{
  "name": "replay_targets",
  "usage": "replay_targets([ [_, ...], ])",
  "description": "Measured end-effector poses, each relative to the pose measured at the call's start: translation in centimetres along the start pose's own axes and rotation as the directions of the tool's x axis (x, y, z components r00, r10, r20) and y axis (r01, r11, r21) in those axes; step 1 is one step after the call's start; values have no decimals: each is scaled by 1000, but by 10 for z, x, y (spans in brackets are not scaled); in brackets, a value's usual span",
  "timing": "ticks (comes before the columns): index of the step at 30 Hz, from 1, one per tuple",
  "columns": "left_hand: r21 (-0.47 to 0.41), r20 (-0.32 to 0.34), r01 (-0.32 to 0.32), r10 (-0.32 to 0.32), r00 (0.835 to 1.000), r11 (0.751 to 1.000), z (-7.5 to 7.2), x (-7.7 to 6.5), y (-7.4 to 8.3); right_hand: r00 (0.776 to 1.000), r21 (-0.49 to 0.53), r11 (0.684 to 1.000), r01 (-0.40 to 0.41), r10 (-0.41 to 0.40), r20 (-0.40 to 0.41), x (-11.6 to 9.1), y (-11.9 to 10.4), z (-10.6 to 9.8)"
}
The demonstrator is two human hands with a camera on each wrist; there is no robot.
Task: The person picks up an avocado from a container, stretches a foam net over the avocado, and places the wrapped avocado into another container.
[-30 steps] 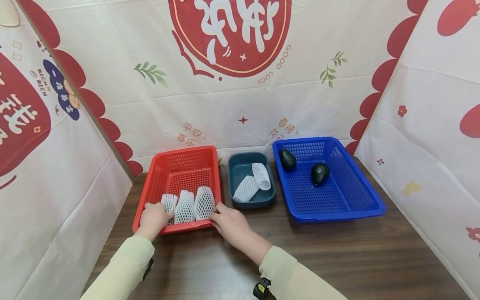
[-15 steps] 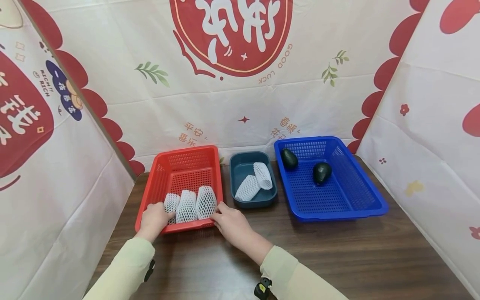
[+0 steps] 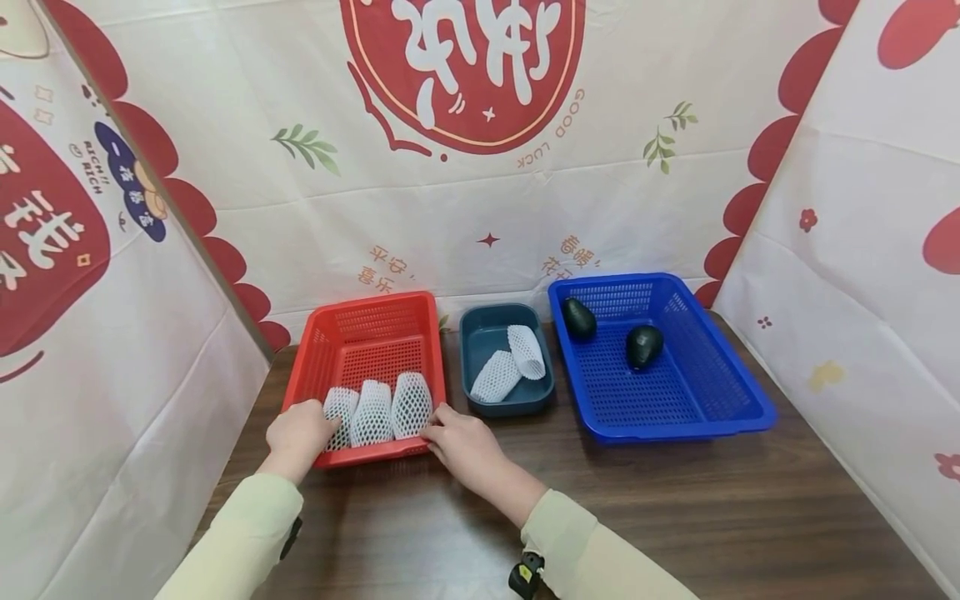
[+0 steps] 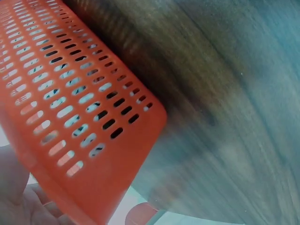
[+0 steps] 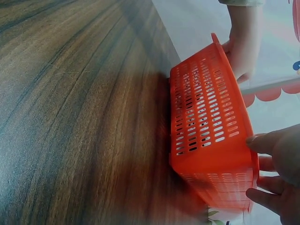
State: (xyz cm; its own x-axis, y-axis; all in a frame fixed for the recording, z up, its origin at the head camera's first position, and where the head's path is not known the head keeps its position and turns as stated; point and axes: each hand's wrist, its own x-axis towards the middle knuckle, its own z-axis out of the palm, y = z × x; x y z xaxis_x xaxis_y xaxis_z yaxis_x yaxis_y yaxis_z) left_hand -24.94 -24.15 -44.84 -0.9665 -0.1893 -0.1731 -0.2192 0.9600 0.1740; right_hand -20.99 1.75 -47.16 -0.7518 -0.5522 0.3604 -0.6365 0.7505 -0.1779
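Observation:
A red plastic basket stands at the left of the table, with several slots in its walls. Three rounded white foam-net sleeves line its front side; what they cover is mostly hidden. My left hand grips the front left corner, its thumb beside the leftmost sleeve. In the left wrist view its fingers appear past the rim, partly hidden. At the front right corner my right hand pinches the rim, with fingertips on the red wall in the right wrist view.
A teal tray beside the basket holds two loose white foam nets. Farther right, a blue basket contains two dark avocados. Printed cloth hangs behind and on both sides of the wooden table.
My left hand has shifted slightly left, out over the basket's front left corner. The right hand keeps its hold, and the basket and sleeves look unmoved apart from a small camera shift.

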Motion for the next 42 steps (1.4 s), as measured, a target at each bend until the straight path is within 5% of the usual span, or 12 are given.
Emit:
replay_targets([
  [8,30,-106,-79,82,991,996,-8,-5,9,994,-72,992,106,-104,31,1,9,-4],
  [12,48,-165,-134,140,976,990,-6,-13,22,981,-123,976,178,-166,100,-2,20,-9],
  [16,52,-225,-203,209,952,978,-3,-27,38,976,-144,975,167,-143,163,-9,33,-21],
  [27,69,-415,-450,435,799,891,16,-61,84,994,-116,993,29,-17,108,-26,72,-62],
  [33,-18,-457,-517,453,765,856,23,-68,119,995,-131,991,-21,34,97,-29,98,-80],
  [42,-55,-500,-643,536,680,764,41,-79,177,984,-107,988,-111,124,126,-32,137,-106],
])
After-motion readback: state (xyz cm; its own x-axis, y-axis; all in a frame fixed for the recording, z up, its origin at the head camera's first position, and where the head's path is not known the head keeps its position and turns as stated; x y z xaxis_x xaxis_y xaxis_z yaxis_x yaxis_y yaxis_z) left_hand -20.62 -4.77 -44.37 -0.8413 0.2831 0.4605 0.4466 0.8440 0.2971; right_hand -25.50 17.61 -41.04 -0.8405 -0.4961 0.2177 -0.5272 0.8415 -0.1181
